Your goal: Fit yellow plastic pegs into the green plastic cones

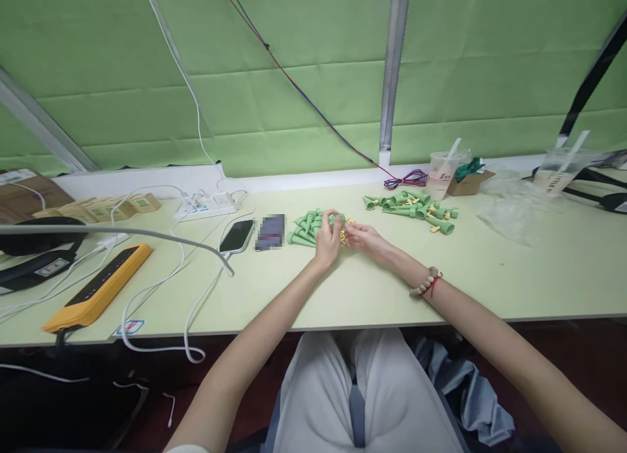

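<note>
Two bare hands meet at the middle of the pale green table (539, 270): the left hand (327, 239) and the right hand (365, 239) are both closed on a small green plastic cone piece with yellow part (343, 228). It is held just above the near pile of green plastic cones (304, 229). I judge the small piece can slip from the fingertips into this pile, or a forearm can push the dark smartphone (237, 236).

Single view, head-worn camera; looks forward and down over pale green table (343, 296); lap visible at bottom edge; both forearms reach in from below, left hand (327, 239) and right hand (368, 239) mid-frame, moderately near; green wall (304, 68) fills top half.
</note>
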Tool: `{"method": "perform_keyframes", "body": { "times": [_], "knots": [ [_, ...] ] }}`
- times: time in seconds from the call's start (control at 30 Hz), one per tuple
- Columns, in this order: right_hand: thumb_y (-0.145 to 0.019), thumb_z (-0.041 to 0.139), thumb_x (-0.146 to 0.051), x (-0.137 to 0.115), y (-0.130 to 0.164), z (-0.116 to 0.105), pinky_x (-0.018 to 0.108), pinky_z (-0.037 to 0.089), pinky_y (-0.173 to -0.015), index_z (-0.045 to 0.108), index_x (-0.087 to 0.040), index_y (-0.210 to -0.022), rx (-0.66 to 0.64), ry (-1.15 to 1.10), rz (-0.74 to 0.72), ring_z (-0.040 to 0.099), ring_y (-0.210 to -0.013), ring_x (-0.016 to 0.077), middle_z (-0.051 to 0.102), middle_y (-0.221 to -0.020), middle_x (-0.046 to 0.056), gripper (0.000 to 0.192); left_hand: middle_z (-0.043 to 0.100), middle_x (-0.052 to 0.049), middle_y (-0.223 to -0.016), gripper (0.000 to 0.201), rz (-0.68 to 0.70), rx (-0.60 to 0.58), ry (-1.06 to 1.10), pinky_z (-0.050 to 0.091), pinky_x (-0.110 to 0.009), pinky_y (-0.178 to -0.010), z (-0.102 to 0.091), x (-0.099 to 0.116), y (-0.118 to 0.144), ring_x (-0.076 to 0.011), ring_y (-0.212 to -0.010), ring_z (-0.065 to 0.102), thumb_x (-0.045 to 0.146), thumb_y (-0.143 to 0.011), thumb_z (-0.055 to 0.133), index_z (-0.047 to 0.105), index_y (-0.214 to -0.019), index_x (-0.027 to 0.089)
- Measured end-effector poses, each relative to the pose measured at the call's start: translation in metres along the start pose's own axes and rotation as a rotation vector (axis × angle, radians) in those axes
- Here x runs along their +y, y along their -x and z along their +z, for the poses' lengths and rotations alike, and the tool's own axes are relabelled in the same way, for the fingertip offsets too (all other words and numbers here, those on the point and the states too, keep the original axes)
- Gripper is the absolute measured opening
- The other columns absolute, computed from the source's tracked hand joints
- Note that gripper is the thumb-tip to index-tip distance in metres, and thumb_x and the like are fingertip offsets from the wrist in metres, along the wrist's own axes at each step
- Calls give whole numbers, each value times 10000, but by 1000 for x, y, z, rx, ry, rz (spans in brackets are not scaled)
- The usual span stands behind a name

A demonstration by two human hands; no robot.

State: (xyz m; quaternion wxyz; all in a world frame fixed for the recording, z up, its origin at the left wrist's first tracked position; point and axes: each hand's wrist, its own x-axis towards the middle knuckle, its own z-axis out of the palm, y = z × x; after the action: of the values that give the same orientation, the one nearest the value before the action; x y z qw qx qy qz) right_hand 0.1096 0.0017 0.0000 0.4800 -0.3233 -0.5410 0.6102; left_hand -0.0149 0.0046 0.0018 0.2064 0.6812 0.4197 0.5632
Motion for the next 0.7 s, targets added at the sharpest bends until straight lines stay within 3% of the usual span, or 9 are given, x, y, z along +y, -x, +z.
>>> {"method": "perform_keyframes", "body": {
  "times": [0.1,0.2,0.27,0.37,0.47,0.53,0.63,0.7],
  "knots": [
    [-625,696,-383,1,1,-1,275,462,-696,550,-184,-755,-69,-126,-15,548,-673,117,574,-731,7,279,323,71,-478,295,17,-32,-2,233,-215,-464,-3,4,1,-94,-408,298,446,-860,375,472,-1018,216],
    [-599,712,-372,4,1,-1,286,466,-682,555,-187,-763,-41,-112,-53,539,-659,117,569,-739,6,293,339,68,-482,297,14,-46,-20,246,-215,-487,-4,9,1,-97,-417,303,426,-854,401,505,-1054,232],
    [-601,701,-397,6,0,0,289,461,-644,556,-186,-748,82,-8,-132,517,-630,118,551,-714,4,296,428,49,-544,282,-11,-52,-27,283,-216,-532,-2,9,1,-99,-459,360,423,-856,398,533,-1023,239],
    [-649,659,-383,8,0,2,312,454,-653,540,-187,-642,299,324,-410,506,-683,149,518,-695,16,229,538,7,-702,288,-49,-31,-8,333,-222,-611,3,6,0,-110,-583,464,431,-873,352,539,-931,220],
    [-698,619,-333,5,1,4,329,454,-689,557,-188,-607,314,540,-604,514,-754,171,510,-731,31,182,549,-16,-756,345,-67,17,27,351,-223,-627,6,3,-1,-111,-622,482,445,-894,270,515,-894,202],
    [-676,643,-338,2,2,6,308,462,-641,581,-188,-682,256,452,-517,529,-718,158,521,-758,28,162,551,-18,-763,342,-51,47,33,352,-222,-614,5,3,0,-108,-607,477,448,-893,267,506,-901,203],
    [-668,645,-405,-1,4,9,284,466,-583,571,-189,-807,112,119,-150,537,-630,132,551,-744,18,268,540,2,-716,277,5,51,-21,329,-220,-572,0,6,0,-103,-540,444,427,-878,340,507,-938,214],
    [-680,636,-412,-1,5,11,285,473,-614,562,-182,-786,28,-87,37,531,-593,117,557,-693,8,264,514,19,-657,247,33,37,-85,306,-221,-556,-4,7,0,-100,-490,400,405,-863,387,522,-959,221]
  ]
}}
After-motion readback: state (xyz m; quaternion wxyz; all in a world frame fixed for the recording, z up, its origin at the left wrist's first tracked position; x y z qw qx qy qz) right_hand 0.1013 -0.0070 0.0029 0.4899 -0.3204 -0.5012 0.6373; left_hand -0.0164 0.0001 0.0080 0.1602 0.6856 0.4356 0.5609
